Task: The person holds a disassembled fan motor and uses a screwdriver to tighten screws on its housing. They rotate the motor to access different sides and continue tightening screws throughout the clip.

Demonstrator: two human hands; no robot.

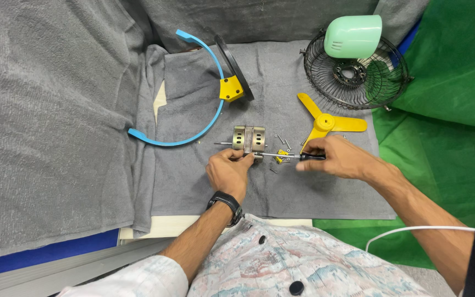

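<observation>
Hands work at the middle of a counter covered by a grey towel (204,187). The left hand (229,171) has its fingers closed on the lower edge of a brass-coloured cylindrical metal motor core (249,138), which lies on the towel with its shaft horizontal. The right hand (336,157) pinches the black handle of a slim screwdriver (290,156), tip pointing toward the motor core. Small loose screws (281,140) lie just beside the core. A yellow three-bladed plastic propeller (325,122) rests near the right hand. Farther back sit a black wire fan guard (380,82), a mint-green plastic housing (354,36), and a blue curved plastic bracket (204,121).
</observation>
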